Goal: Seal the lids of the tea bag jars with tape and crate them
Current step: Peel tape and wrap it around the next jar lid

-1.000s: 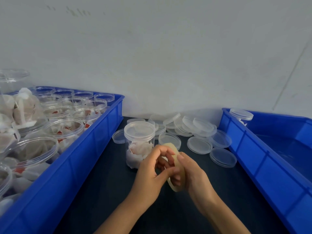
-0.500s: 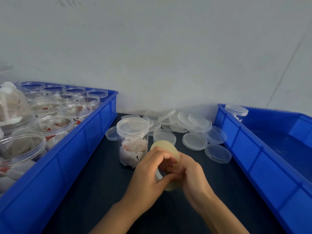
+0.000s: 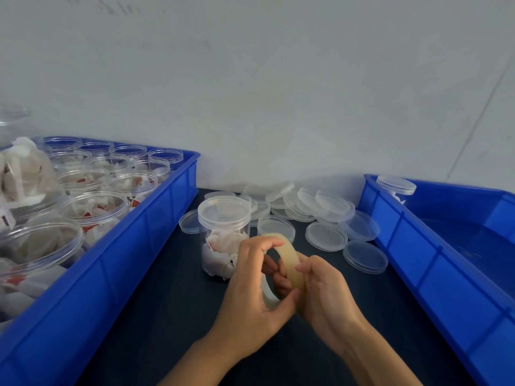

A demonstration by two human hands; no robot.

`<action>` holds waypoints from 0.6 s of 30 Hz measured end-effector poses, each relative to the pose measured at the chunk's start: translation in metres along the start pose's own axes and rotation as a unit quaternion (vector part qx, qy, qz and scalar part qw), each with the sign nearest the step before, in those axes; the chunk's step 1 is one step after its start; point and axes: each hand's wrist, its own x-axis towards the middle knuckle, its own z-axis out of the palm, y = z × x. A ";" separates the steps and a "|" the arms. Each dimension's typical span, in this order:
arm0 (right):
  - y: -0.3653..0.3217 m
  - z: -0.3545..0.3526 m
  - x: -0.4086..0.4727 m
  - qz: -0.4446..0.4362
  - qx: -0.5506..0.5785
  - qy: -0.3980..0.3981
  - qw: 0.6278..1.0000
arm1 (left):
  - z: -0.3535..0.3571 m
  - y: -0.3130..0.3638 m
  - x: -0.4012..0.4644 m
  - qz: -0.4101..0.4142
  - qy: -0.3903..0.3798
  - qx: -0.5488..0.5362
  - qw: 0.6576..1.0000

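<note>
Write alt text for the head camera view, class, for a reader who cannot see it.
Two hands, left hand and right hand, grip a roll of tape over a dark table, beside a lidded jar of tea bags. Loose lids lie behind; a blue crate of open jars stands left, another blue crate right.

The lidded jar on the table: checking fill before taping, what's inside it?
The lidded jar holds white tea bags with red tags in its lower part. The left hand covers its lower right side.

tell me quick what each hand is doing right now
Left hand: fingers curled round the tape roll, gripping it.
Right hand: also gripping the tape roll, on its right side.
</note>
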 end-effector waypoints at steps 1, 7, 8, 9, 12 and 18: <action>-0.001 0.000 0.000 0.003 0.003 -0.006 1.000 | 0.000 -0.001 0.000 -0.015 -0.001 -0.010 1.000; 0.000 -0.004 0.000 0.012 -0.064 0.007 0.998 | 0.001 -0.003 -0.001 -0.009 -0.046 -0.044 0.998; 0.000 -0.005 0.000 0.018 -0.058 0.006 0.998 | 0.002 -0.003 0.000 0.001 -0.050 -0.036 0.998; -0.001 -0.006 0.000 0.026 -0.049 0.006 0.998 | 0.002 -0.003 0.000 0.013 -0.055 -0.025 0.998; -0.002 -0.007 0.000 0.037 -0.032 0.022 0.999 | 0.001 -0.004 0.000 0.034 -0.070 0.013 0.997; -0.001 -0.004 -0.001 0.019 -0.010 0.031 0.999 | 0.002 -0.005 0.000 0.027 -0.081 0.021 0.996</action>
